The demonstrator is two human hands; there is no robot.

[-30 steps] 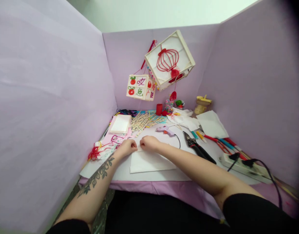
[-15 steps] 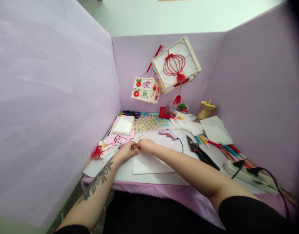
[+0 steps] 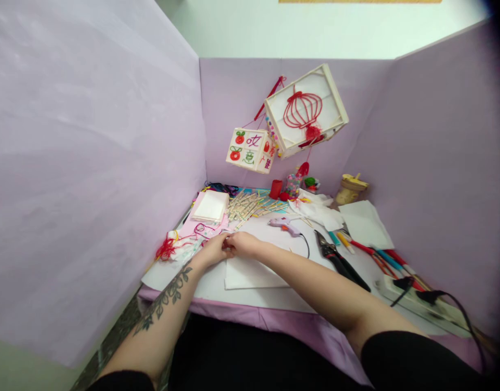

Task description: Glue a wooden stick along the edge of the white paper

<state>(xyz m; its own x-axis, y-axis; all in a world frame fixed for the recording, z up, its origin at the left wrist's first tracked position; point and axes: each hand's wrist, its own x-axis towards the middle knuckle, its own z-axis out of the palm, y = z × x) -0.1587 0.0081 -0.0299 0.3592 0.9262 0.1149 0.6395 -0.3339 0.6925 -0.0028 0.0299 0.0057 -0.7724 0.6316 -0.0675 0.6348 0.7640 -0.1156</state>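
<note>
My left hand and my right hand meet fingertip to fingertip over the back left corner of a flat white panel. Both hands have their fingers bent in a pinch, and whatever lies between them is too small to make out. Tangled purple-red yarn lies just behind my left hand. Farther back sits a small white framed panel on pink paper, beside a pile of short patterned sticks. A lilac glue gun rests behind the white panel.
Black-handled pruning shears, markers and a power strip lie on the right. Two decorated lanterns hang at the back. A lidded cup stands back right, red yarn lies left. Lilac partitions surround the table.
The whole view has shifted slightly, so the scene sits a little farther right. My hands remain together at the panel's corner, with their fingertips drawn slightly closer.
</note>
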